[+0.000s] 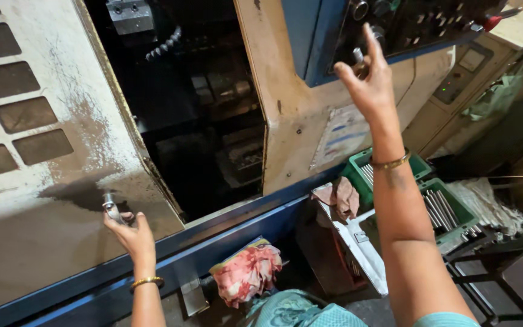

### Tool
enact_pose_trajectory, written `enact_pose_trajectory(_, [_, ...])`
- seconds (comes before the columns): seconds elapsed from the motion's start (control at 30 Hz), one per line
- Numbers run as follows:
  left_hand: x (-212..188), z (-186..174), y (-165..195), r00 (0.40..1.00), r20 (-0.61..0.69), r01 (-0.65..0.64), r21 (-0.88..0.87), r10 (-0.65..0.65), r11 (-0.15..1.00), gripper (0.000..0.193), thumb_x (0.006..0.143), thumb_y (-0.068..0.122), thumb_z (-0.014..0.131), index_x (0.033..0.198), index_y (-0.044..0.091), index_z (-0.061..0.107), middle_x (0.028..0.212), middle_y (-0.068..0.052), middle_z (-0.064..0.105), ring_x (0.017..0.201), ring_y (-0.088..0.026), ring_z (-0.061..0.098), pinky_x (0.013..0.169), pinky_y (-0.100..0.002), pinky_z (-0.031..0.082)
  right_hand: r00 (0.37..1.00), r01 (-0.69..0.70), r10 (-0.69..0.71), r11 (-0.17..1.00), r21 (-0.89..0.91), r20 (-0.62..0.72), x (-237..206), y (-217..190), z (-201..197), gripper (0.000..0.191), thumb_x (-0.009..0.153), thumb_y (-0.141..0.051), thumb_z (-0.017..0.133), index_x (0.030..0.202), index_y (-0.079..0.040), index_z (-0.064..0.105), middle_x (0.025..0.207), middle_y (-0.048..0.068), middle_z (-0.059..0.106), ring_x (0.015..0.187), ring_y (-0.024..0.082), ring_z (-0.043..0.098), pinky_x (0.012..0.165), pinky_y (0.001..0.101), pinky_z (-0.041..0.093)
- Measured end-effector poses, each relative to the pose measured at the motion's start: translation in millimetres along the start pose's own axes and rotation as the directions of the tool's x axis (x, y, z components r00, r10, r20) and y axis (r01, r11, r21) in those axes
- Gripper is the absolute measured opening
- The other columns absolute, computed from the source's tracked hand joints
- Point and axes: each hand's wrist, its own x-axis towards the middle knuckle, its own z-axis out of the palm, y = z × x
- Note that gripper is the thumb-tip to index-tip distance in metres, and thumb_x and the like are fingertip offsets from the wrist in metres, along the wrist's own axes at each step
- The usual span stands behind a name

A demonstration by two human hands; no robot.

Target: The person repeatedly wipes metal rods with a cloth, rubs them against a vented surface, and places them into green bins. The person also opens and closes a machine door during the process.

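At door's edge, left hand [129, 233] pinches handle [111, 208]; right hand [367, 82], spread, touches control knob [359, 57].

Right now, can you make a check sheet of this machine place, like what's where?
Surface: stained beige sliding door of a big machine, open onto a dark chamber.
Job's things: metal door handle; control panel with knobs.
Clutter: pink patterned cloth, brown rag, green crates of metal rods.
Hands: left hand grips the door handle; right hand is raised at the control panel, fingers on a knob.
Cables: ribbed hose inside the chamber.
Surroundings: white mop strands, dark stool.
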Motion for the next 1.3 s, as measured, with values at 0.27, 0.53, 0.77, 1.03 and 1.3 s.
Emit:
enact_pose_trajectory(0.27, [-0.2, 14.2, 21.2, 0.996, -0.082, 0.051, 0.160, -0.038, 0.986, 0.053, 0.094, 0.007, 0.074, 0.131, -0.001, 0.038, 0.110, -0.014, 0.049, 0.106, -0.032, 0.054, 0.099, -0.049, 0.043, 0.999, 0.036, -0.032, 0.981, -0.191, 0.024, 36.7, 12.2, -5.7, 0.087, 0.096, -0.022, 0.086, 0.169, -0.021, 0.039, 0.078, 0.000, 0.052, 0.071, 0.011, 0.047, 0.065, 0.0297, 0.047])
enact_pose_trajectory(0.53, [-17.5, 61.8, 44.7, 0.999, -0.052, 0.005, 0.279, 0.010, 0.960, 0.061, 0.086, 0.008, 0.078, 0.129, -0.005, 0.038, 0.107, -0.018, 0.051, 0.102, -0.036, 0.055, 0.095, -0.051, 0.043, 0.988, 0.108, -0.045, 0.887, -0.450, 0.149, 40.2, 5.0, -6.9, 0.103, 0.090, -0.031, 0.084, 0.169, -0.016, 0.020, 0.075, 0.010, 0.068, 0.067, 0.030, 0.066, 0.062, 0.0421, 0.051])
enact_pose_trajectory(0.77, [-46.1, 119.8, 47.4, 0.990, 0.114, 0.037, 0.328, -0.079, 0.944, 0.056, 0.088, 0.012, 0.076, 0.125, -0.003, 0.037, 0.104, -0.018, 0.055, 0.099, -0.038, 0.059, 0.089, -0.053, 0.046, 0.929, 0.144, -0.076, 0.976, -0.166, 0.361, -22.3, 16.9, 4.7, 0.065, 0.091, -0.021, 0.077, 0.149, -0.008, 0.049, 0.097, 0.021, 0.068, 0.071, 0.028, 0.066, 0.070, 0.0391, 0.055])
enact_pose_trajectory(1.03, [-63.6, 175.1, 48.6, 0.970, 0.239, -0.022, 0.306, -0.055, 0.952, 0.075, 0.076, 0.016, 0.082, 0.126, -0.010, 0.031, 0.107, -0.026, 0.056, 0.101, -0.043, 0.059, 0.090, -0.052, 0.048, 0.564, -0.098, 0.174, 0.985, -0.144, 0.807, -123.3, 59.9, 50.2, 0.036, 0.089, -0.011, 0.066, 0.122, 0.000, 0.059, 0.090, 0.014, 0.069, 0.082, 0.023, 0.065, 0.076, 0.0375, 0.053])
enact_pose_trajectory(1.3, [-80.7, 224.6, 72.5, 0.839, 0.513, -0.018, 0.359, -0.181, 0.933, 0.074, 0.081, 0.023, 0.079, 0.130, -0.006, 0.031, 0.118, -0.027, 0.060, 0.107, -0.047, 0.060, 0.092, -0.055, 0.049, 0.777, 0.028, -0.131, 0.984, 0.173, 0.615, -91.6, -18.9, 40.4, 0.040, 0.093, 0.006, 0.062, 0.132, -0.001, 0.061, 0.100, 0.014, 0.066, 0.091, 0.024, 0.064, 0.081, 0.0355, 0.052])
